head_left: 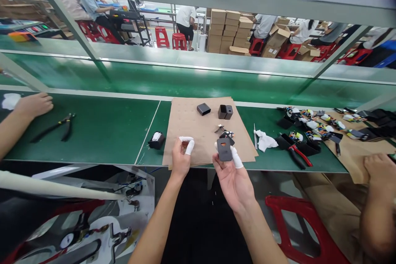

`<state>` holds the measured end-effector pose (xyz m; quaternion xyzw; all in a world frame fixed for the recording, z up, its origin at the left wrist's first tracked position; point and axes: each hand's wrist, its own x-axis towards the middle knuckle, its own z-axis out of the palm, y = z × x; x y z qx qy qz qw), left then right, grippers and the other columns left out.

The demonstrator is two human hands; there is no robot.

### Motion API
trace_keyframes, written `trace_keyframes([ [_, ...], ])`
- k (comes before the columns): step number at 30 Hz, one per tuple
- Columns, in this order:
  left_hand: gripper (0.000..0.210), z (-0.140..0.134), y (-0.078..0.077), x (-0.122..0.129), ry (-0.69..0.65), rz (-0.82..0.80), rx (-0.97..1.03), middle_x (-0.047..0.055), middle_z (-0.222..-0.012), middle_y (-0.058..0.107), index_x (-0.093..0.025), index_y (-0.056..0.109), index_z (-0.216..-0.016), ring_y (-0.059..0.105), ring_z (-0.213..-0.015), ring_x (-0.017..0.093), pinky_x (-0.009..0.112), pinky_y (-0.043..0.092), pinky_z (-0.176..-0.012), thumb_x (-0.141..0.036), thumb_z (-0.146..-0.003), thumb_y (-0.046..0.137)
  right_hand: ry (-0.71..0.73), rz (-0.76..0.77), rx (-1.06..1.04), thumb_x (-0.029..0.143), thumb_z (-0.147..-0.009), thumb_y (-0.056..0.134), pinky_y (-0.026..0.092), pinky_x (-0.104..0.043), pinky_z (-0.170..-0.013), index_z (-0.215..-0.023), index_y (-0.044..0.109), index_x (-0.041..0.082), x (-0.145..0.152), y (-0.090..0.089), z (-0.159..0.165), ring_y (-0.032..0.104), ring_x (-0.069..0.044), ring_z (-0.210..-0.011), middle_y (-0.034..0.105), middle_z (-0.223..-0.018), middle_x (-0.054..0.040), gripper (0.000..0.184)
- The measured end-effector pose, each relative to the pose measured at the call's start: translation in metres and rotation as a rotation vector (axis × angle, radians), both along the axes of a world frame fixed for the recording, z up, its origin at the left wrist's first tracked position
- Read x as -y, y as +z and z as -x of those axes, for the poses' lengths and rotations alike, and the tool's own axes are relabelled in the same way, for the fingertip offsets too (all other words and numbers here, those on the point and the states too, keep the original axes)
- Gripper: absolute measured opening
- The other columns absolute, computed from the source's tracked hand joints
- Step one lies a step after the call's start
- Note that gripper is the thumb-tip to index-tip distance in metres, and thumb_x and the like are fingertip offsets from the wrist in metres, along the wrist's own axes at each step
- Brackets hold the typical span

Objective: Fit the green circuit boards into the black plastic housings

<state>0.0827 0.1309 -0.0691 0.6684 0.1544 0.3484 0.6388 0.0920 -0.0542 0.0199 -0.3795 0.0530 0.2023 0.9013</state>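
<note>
In my right hand [233, 177] is a small black charger [224, 149], its end face with an orange-lined port turned toward me. White finger cots cover some fingertips on both hands. My left hand [182, 156] is over the front of the brown paper sheet [182, 123], thumb and forefinger curved apart with nothing visible between them. Just behind the charger lies a small circuit assembly [227, 134], partly hidden by it. Farther back on the paper are an empty-looking black housing [203, 109] and a pair of black housings [225, 111].
Left of the paper sits a black housing with white inside [156, 140]. Black-handled pliers [58, 126] lie near a co-worker's hand [35, 105]. At right are tweezers [255, 136], crumpled white tissue [266, 141], red-handled pliers [300, 156], several circuit assemblies [312, 126] and another person's hand [379, 169].
</note>
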Motion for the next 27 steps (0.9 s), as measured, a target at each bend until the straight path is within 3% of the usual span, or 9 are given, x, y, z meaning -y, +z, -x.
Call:
trace_keyframes([
  [4, 0.028, -0.001, -0.001, -0.001, -0.013, 0.007, 0.003, 0.005, -0.099, 0.069, -0.021, 0.073, -0.104, 0.069, -0.094, 0.021, 0.034, 0.056, -0.091, -0.048, -0.098, 0.076, 0.044, -0.140, -0.164, 0.037, -0.097, 0.080, 0.067, -0.037, -0.106, -0.119, 0.080, 0.025, 0.002, 0.036, 0.018, 0.083, -0.016, -0.096, 0.084, -0.125, -0.0048, 0.025],
  [7, 0.029, -0.002, -0.001, -0.001, -0.007, 0.008, 0.004, 0.004, -0.100, 0.069, -0.021, 0.073, -0.103, 0.068, -0.093, 0.020, 0.033, 0.055, -0.090, -0.048, -0.097, 0.076, 0.036, -0.160, -0.226, 0.034, -0.099, 0.078, 0.068, -0.035, -0.105, -0.114, 0.081, 0.021, 0.001, 0.049, 0.023, 0.084, -0.018, -0.098, 0.086, -0.117, -0.0066, 0.020],
  [12, 0.028, -0.001, 0.000, -0.001, -0.006, -0.003, -0.004, 0.005, -0.100, 0.070, -0.021, 0.073, -0.103, 0.069, -0.094, 0.021, 0.034, 0.055, -0.092, -0.048, -0.097, 0.076, -0.067, -0.152, -0.342, 0.031, -0.103, 0.074, 0.067, -0.038, -0.110, -0.111, 0.078, 0.021, -0.002, 0.051, 0.020, 0.084, -0.020, -0.109, 0.086, -0.110, -0.0058, 0.013],
  [17, 0.027, -0.001, 0.000, -0.001, -0.009, -0.009, -0.003, 0.005, -0.100, 0.070, -0.021, 0.074, -0.102, 0.068, -0.093, 0.020, 0.034, 0.055, -0.092, -0.047, -0.098, 0.076, -0.114, -0.123, -0.352, 0.032, -0.102, 0.075, 0.067, -0.040, -0.110, -0.116, 0.075, 0.020, -0.006, 0.036, 0.015, 0.085, -0.020, -0.105, 0.083, -0.109, -0.0057, 0.018],
  [20, 0.028, -0.001, 0.000, 0.000, -0.007, 0.000, 0.003, 0.005, -0.102, 0.069, -0.020, 0.073, -0.103, 0.068, -0.095, 0.021, 0.034, 0.056, -0.093, -0.048, -0.098, 0.075, -0.132, -0.015, -0.185, 0.046, -0.099, 0.079, 0.065, -0.044, -0.112, -0.124, 0.073, 0.021, -0.008, 0.020, 0.007, 0.084, -0.019, -0.099, 0.083, -0.112, -0.0052, 0.036],
  [22, 0.028, 0.000, -0.001, 0.000, -0.006, 0.006, 0.003, 0.005, -0.103, 0.068, -0.021, 0.072, -0.104, 0.068, -0.096, 0.021, 0.034, 0.057, -0.093, -0.048, -0.098, 0.075, -0.198, 0.134, 0.038, 0.049, -0.097, 0.080, 0.063, -0.048, -0.114, -0.135, 0.069, 0.023, -0.006, 0.008, -0.003, 0.082, -0.020, -0.106, 0.081, -0.128, -0.0071, 0.047],
  [24, 0.027, 0.000, 0.000, 0.000, -0.007, 0.006, 0.000, 0.005, -0.103, 0.068, -0.021, 0.072, -0.104, 0.068, -0.096, 0.021, 0.034, 0.057, -0.092, -0.047, -0.098, 0.075, -0.282, 0.348, 0.319, 0.046, -0.097, 0.081, 0.059, -0.052, -0.117, -0.141, 0.067, 0.025, 0.002, -0.004, -0.017, 0.078, -0.023, -0.121, 0.076, -0.142, -0.0095, 0.051],
  [27, 0.027, 0.002, 0.001, 0.001, -0.004, -0.005, -0.005, 0.005, -0.101, 0.068, -0.021, 0.073, -0.104, 0.069, -0.096, 0.021, 0.034, 0.058, -0.093, -0.047, -0.098, 0.076, -0.317, 0.730, 0.780, 0.037, -0.099, 0.078, 0.056, -0.051, -0.120, -0.134, 0.076, 0.023, 0.020, -0.018, -0.042, 0.074, -0.028, -0.129, 0.079, -0.137, -0.0123, 0.038],
])
